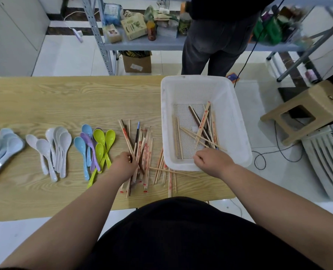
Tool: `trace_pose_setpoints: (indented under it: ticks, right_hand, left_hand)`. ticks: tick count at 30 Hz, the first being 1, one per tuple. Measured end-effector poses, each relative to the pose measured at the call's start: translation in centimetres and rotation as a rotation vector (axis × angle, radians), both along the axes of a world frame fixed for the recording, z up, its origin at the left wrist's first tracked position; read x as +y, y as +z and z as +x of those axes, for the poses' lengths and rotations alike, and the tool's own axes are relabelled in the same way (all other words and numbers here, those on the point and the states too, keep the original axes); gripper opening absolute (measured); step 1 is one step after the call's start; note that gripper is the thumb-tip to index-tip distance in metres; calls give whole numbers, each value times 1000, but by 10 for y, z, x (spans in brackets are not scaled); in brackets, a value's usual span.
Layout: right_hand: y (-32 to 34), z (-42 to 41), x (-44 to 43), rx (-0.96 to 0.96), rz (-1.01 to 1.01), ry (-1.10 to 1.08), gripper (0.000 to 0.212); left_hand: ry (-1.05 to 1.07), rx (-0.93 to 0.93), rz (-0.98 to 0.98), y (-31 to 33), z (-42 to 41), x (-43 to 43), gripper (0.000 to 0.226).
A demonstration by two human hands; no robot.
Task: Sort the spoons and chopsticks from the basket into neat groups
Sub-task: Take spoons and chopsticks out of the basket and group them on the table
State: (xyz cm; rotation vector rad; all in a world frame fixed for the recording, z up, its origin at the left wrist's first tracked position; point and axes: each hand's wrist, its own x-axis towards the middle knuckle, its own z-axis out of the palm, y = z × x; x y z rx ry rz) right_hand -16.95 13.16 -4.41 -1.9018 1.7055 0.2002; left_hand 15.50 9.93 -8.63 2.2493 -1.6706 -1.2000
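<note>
Your left grip [123, 164], at centre frame, curls round sticks in the loose pile of pale and dark wooden chopsticks [145, 149] on the light wood-grain worktop [64, 98]. Your right grip [213, 160] is curled at the near rim of the white perforated plastic basket [206, 82], right of centre. I cannot tell whether it holds any of the basket's chopsticks [200, 129]. Green, blue and purple plastic spoons [95, 145] lie left of the pile.

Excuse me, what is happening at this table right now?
A person sorts cutlery from the white basket onto the wooden table. The left hand grips chopsticks in the table pile beside the basket. The right hand is at the basket's near edge, where only loose chopsticks remain. Spoons lie grouped by colour further left.
</note>
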Motion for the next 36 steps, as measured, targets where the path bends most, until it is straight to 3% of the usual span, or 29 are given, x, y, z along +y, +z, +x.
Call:
trace_pose_setpoints:
  ticks: [6, 11, 15, 19, 22, 25, 28, 32, 36]
  right_hand:
    - [2, 2, 1, 8, -10, 11, 44]
    - [3, 3, 1, 15, -22, 59, 43]
    - [3, -3, -2, 24, -3, 60, 45]
    - [1, -10, -12, 2, 55, -31, 42]
    - [0, -14, -28, -59, -46, -168, 33]
    - [-4, -24, -58, -33, -91, -329, 52]
    - [-13, -30, -89, 20, -45, -418, 78]
    - [-35, -28, -114, 75, 24, -485, 103]
    - [-50, -22, -120, 78, -28, -460, 93]
  left_hand:
    - [-86, -22, -41, 4, 6, 0, 50]
    - [-39, 38, -228, 18, -9, -17, 41]
    - [-226, 76, -493, 42, -56, -29, 42]
    - [-385, 92, -589, 48, -105, -38, 54]
    - [-543, -15, -609, 35, -127, -38, 65]
    - [-615, -113, -646, 26, -133, -37, 69]
    - [-654, -150, -744, 30, -137, -41, 57]
    - [-657, -118, -778, 31, -140, -42, 25]
    - [-624, -85, -738, 28, -140, -43, 18]
